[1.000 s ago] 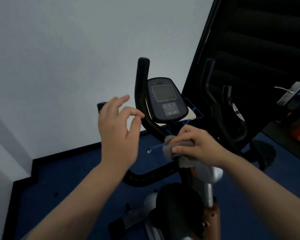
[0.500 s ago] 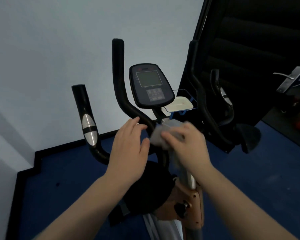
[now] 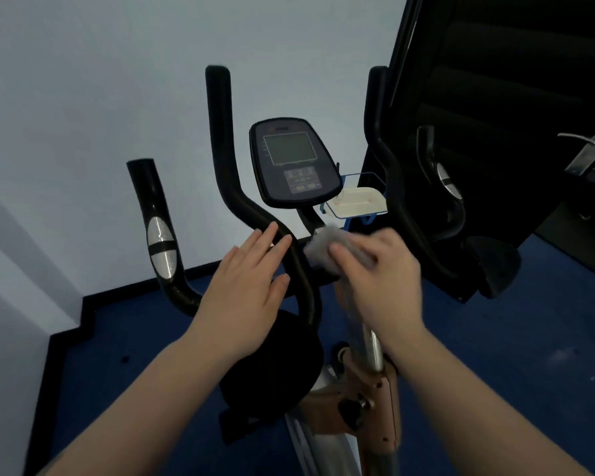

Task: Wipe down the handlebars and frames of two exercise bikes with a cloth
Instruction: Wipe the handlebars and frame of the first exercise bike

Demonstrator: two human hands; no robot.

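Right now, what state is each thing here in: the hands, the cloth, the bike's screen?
Left hand: open, fingers straight, resting on the handlebar.
Right hand: gripping the cloth, blurred.
Cloth: bunched, pressed near the console stem.
Screen: blank.
Tray: holds nothing visible.

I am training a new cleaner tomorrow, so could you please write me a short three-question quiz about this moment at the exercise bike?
1. True or false: the left hand holds the cloth.
2. Which hand works the cloth at the stem under the console? A. left B. right C. both
3. Fill in: the left hand's fingers lie against the black ____.

Key
1. False; the right hand grips the grey cloth, though the cloth is blurred.
2. B
3. handlebar; the fingers look straight against its bend.
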